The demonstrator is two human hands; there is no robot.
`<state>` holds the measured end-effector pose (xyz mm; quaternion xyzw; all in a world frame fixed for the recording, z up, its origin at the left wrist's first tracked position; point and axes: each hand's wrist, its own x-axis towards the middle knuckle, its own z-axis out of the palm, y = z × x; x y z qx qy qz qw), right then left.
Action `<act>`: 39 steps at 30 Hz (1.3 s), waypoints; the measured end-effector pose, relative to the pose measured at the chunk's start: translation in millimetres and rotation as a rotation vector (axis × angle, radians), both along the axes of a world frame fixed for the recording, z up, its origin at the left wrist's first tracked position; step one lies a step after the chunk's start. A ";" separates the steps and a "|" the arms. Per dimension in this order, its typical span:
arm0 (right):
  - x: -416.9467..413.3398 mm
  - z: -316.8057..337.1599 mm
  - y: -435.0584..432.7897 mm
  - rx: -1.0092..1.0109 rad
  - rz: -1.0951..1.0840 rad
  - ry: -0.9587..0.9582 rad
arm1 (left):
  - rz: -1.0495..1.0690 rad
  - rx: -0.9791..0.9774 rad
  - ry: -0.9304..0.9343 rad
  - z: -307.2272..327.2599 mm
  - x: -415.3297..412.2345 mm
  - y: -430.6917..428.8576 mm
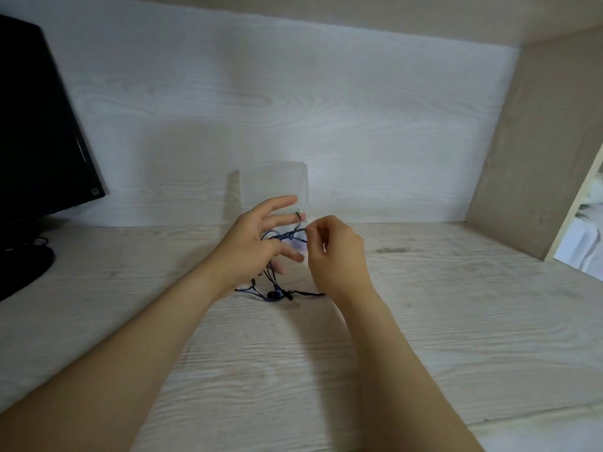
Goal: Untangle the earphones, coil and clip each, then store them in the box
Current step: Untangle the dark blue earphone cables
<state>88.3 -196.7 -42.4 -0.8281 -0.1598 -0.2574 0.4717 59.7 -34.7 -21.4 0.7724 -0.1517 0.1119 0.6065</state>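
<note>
On the counter the translucent box stands at the back against the wall, with nothing I can make out inside it. The job therefore looks barely begun: no cord is coiled, clipped or stored. Just in front of the box the left hand has its grip open, fingers spread and straight. The right hand beside it has its grip closed in a pinch on a strand of the dark blue earphones, a tangle looped over the left fingers and trailing onto the counter before the box.
</note>
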 end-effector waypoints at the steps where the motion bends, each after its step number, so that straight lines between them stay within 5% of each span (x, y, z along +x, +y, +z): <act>1: 1.4 0.0 -0.2 0.054 -0.020 -0.013 | 0.037 0.001 -0.001 -0.7 0.8 -0.1; 10: 9.3 -3.4 -9.7 0.042 -0.108 -0.081 | 0.187 -0.083 0.066 2.3 4.0 1.4; 20: 4.8 7.7 -16.0 0.597 -0.044 0.163 | 0.429 -0.150 0.244 2.0 12.2 10.7; 26: -6.7 12.7 -17.4 0.594 0.043 0.256 | 0.330 -0.209 0.419 1.0 11.8 6.7; 31: -5.0 11.5 -19.9 0.593 -0.012 0.293 | 0.249 -0.466 0.483 3.6 9.4 10.1; 39: 2.2 5.5 -15.3 0.409 -0.122 0.213 | 0.230 -0.689 0.405 2.0 17.7 16.3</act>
